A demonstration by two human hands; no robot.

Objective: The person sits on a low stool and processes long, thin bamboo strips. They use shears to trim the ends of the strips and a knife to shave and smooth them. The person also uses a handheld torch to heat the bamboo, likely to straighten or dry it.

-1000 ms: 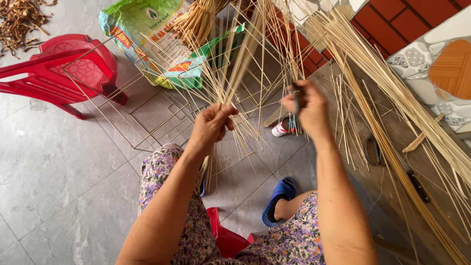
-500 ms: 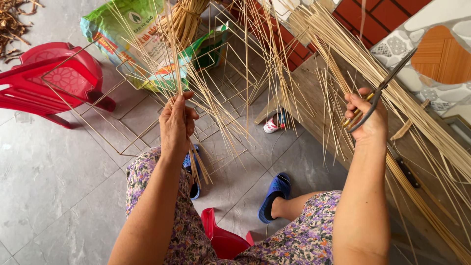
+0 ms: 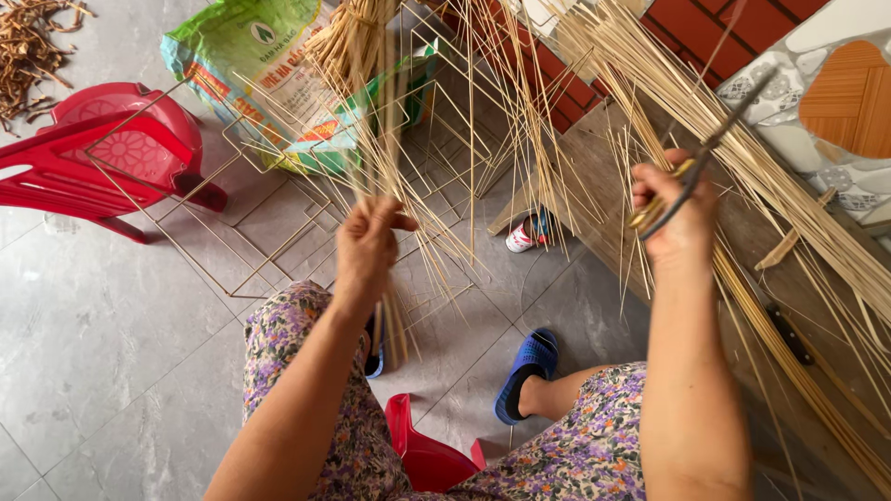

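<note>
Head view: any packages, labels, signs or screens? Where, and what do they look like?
Printed plastic sack: on the floor at top centre-left, beyond the left hand; crumpled, green and white with orange and red print, round emblem near its top.
Small can: on the floor by the wooden board; white with red label, lying tilted.
No signs or screens.

A red plastic chair [image 3: 111, 162] stands at the upper left, a heap of dried brown scraps [image 3: 32, 46] above it. A green printed sack [image 3: 269, 74] lies at top centre. A blue sandal [image 3: 525, 371] rests on the grey floor tiles [image 3: 93, 371].
</note>
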